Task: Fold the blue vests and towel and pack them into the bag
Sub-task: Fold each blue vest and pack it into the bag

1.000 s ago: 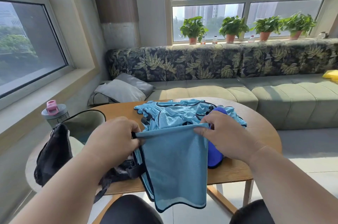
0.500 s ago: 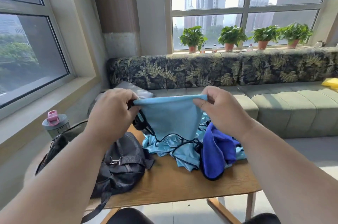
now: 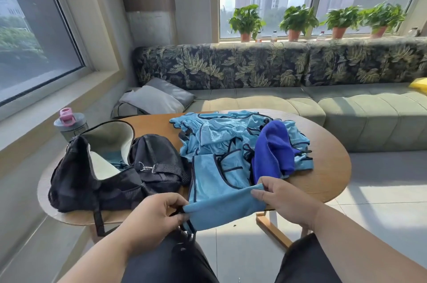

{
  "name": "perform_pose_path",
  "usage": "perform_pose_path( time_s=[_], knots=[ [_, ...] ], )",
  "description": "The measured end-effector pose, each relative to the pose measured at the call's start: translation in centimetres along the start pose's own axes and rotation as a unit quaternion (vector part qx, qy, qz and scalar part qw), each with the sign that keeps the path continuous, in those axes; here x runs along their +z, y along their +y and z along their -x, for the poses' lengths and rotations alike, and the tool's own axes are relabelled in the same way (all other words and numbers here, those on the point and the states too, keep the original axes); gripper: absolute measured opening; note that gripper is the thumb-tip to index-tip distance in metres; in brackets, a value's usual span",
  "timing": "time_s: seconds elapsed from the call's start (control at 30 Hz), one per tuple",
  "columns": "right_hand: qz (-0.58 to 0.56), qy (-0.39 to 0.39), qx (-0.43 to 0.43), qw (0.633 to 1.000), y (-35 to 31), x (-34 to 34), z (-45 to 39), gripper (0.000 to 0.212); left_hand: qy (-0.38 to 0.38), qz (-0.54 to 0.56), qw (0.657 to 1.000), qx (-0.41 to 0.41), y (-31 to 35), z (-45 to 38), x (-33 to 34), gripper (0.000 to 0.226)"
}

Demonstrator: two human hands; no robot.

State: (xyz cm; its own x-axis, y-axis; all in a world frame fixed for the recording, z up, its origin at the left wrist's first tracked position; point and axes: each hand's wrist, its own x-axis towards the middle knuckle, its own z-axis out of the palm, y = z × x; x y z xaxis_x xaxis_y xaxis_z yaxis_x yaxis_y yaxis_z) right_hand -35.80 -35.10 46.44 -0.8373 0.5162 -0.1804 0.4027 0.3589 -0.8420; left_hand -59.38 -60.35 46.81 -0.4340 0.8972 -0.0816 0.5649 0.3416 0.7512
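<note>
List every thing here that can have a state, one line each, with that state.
held vest: lies spread at the table's near edge, near end pinched by both hands
left hand: pinches the vest's left corner
right hand: pinches the vest's right corner
vest pile: unfolded, heaped on the table
towel: unfolded, draped over the pile
bag: open, blue cloth showing inside
bottle: lid on

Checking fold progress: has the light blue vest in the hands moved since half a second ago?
Yes. The vest has come down from sofa-back height to the wooden table's near edge, held by the left hand and right hand.
</note>
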Motion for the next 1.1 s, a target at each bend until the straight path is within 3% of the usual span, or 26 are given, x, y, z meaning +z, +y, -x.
perform_pose_path(
  time_s=[0.27, 0.5, 0.73, 0.87, 1.0, 1.1],
  knots=[
    [-0.158, 0.024, 0.000, 0.987, -1.1, -0.2, -1.0, 0.029, 0.015, 0.174, 0.983, -0.050, 1.1, -2.7, -1.6, 0.012],
    [-0.221, 0.129, 0.061, 0.965, 1.6, 0.4, -5.8, 0.036, 0.062, -0.037, 0.996, -0.050, 1.7, -10.3, -2.0, 0.012],
    [-0.247, 0.191, 0.100, 0.945, 4.3, 0.8, -11.9, 0.033, 0.076, -0.104, 0.989, -0.079, -0.5, -16.6, -0.5, 0.014],
    [-0.199, 0.218, 0.131, 0.946, 6.0, 1.6, -13.7, 0.031, 0.116, -0.106, 0.983, -0.100, -1.3, -17.8, 0.5, 0.019],
    [-0.226, 0.217, 0.115, 0.943, 6.2, 2.0, -13.1, 0.022, 0.162, -0.166, 0.972, 0.034, -0.6, -16.8, 2.8, 0.035],
    [-0.224, 0.229, 0.099, 0.942, 6.2, 2.6, -11.9, 0.042, 0.107, -0.290, 0.943, 0.123, -0.8, -14.7, 6.5, 0.050]
  ],
)
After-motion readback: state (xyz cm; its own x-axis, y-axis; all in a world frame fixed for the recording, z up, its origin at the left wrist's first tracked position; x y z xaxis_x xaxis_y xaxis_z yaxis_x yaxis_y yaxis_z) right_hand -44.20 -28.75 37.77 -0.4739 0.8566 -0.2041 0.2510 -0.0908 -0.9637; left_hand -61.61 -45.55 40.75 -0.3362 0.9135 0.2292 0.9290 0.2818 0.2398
